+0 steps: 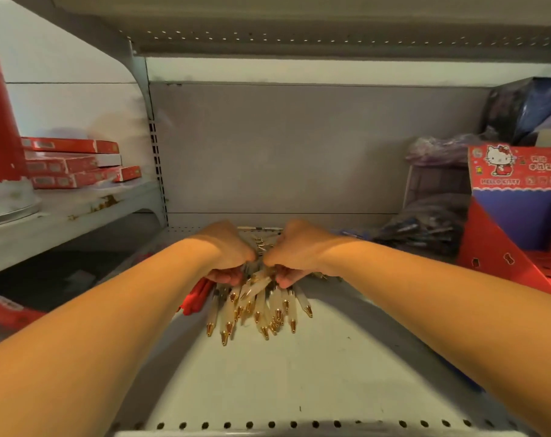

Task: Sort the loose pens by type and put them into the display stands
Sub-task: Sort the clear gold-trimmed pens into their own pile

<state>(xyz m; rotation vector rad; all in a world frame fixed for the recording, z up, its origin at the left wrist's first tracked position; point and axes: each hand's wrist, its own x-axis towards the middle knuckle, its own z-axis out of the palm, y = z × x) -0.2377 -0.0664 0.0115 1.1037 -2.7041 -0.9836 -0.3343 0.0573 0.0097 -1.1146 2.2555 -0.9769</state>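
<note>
Both arms reach forward, left hand (228,252) and right hand (294,252) side by side, fingers curled down, gripping pens (258,307); gold tips fan toward camera on shelf (299,380).

1. White pens (258,307): the barrels look like milky, half-clear plastic, smooth and glossy. The tips are gold-coloured metal with a polished shine.
2. Red pens (198,296): smooth red plastic with a slight gloss.
3. Shelf (268,389): pale grey painted sheet metal, matt, with small dark scuffs and a row of punched holes along the front edge.
4. Back panel (299,146): grey painted metal, matt and smooth.
5. Hello Kitty display stand (517,171): printed cardboard with a light sheen.
6. Stack of red boxes (75,165): printed card with a satin finish.
7. Side shelf (78,206): worn pale paint with rust-brown patches.
8. Dark plastic bag (526,108): thin, crinkled, glossy film.
</note>
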